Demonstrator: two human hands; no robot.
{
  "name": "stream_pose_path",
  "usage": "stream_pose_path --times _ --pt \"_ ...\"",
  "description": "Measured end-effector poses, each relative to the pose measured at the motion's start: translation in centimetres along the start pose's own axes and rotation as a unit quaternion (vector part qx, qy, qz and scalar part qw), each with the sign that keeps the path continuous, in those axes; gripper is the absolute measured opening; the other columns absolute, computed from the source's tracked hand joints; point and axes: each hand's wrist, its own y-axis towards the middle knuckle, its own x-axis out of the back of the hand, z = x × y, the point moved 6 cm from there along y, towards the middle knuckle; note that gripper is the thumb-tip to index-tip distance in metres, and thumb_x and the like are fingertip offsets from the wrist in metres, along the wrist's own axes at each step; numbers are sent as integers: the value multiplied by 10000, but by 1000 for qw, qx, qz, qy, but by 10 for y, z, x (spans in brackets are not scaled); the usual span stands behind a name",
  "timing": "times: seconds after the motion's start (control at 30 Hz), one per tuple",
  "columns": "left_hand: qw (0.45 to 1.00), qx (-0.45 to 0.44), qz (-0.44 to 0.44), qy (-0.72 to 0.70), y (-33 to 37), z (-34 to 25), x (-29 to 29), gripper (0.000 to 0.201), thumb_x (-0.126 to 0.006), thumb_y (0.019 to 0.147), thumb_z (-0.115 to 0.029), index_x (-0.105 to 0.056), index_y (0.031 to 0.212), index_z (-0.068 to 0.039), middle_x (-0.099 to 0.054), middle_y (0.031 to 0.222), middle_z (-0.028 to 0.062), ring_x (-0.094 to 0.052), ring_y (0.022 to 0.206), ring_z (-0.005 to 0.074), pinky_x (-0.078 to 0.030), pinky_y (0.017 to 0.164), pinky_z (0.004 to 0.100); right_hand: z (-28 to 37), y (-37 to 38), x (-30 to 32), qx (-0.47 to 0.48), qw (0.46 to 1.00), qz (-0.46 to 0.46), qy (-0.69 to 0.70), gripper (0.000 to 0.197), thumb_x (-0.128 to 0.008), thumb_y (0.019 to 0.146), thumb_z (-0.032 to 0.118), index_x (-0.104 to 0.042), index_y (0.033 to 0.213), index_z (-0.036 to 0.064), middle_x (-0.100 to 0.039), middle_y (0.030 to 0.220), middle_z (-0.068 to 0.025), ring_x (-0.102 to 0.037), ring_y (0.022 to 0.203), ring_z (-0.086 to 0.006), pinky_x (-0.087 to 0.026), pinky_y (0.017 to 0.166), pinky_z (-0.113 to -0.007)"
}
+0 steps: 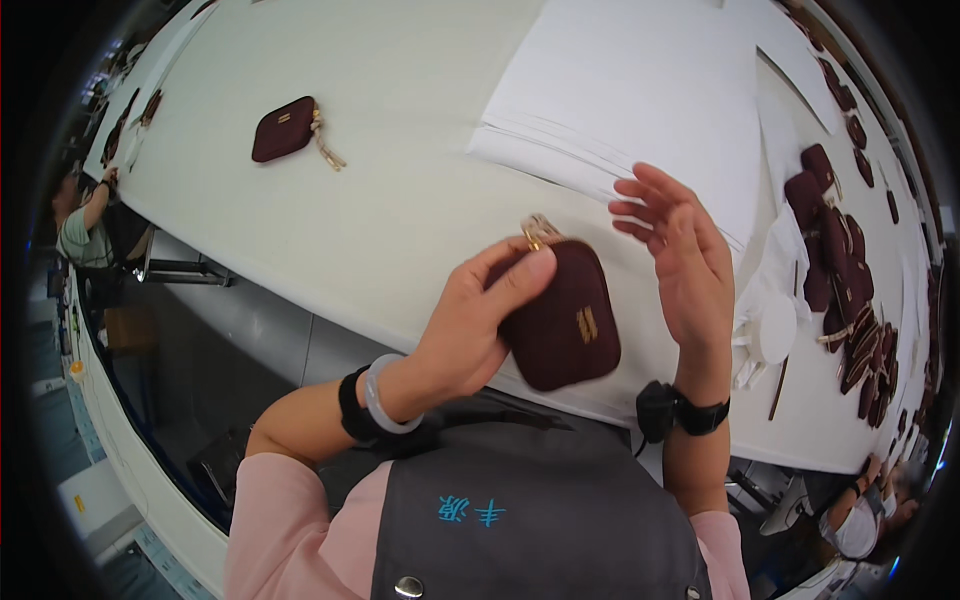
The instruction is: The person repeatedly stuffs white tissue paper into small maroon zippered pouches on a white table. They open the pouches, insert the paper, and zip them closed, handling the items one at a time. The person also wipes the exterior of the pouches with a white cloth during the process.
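Maroon pouch (562,318) above white table (400,200), workshop floor below.

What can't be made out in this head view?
- Pouch: its left edge is covered by the left hand.
- Right hand: palm faces away; contact with the pouch unclear.
- Pile of pouches at right: too small and warped to count.

The left hand (470,320) covers the near left edge of the maroon pouch (565,315); its fingers behind the pouch are hidden. The gold zipper pull (540,232) is blurred. The pile of maroon pouches (850,290) at right overlaps, so the count is indeterminable. The stack of white sheets (640,100) is cut off at the top edge.
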Motion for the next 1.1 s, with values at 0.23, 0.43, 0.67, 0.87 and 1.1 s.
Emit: stream_pose_path --times 0.23,0.43,0.67,0.87,1.1 --pt "994 -87 -54 37 26 6 33 475 -604 1045 -210 -479 1435 31 -599 1329 100 -569 1235 184 -463 1065 374 -37 -27 -14 -76 979 59 -179 765 -795 900 181 -411 1553 75 -529 1454 -173 -583 1241 -252 -514 988 -375" --pt "875 -194 -58 439 14 -18 41 535 -730 940 -153 -530 1374 87 -529 1406 161 -537 1262 250 -459 1048 389 -2 -22 -46 168 787 116 -583 877 -703 840 507 -404 1559 101 -319 1640 -143 -244 1530 -364 -196 1247 -495" --pt "632 -344 -119 685 5 -52 45 413 -689 920 -70 -606 1310 34 -510 1442 180 -492 1295 366 -420 1079 437 -20 -16 -66 150 739 233 -614 1059 -619 774 691 -333 1585 74 -308 1649 -129 -238 1542 -318 -150 1261 -523" --pt "660 -325 -146 662 -1 -54 60 441 -655 942 -55 -563 1367 23 -479 1481 190 -468 1347 372 -405 1110 432 23 7 -70 302 725 106 -609 1075 -442 851 789 -280 1602 37 -265 1666 -177 -182 1562 -348 -78 1245 -566" --pt "687 -320 -100 645 10 -52 49 452 -646 929 -18 -554 1369 34 -458 1482 227 -455 1354 409 -397 1115 462 0 15 -46 61 902 267 -334 894 -359 989 719 -323 1598 66 -267 1672 -166 -166 1574 -323 -37 1262 -505"
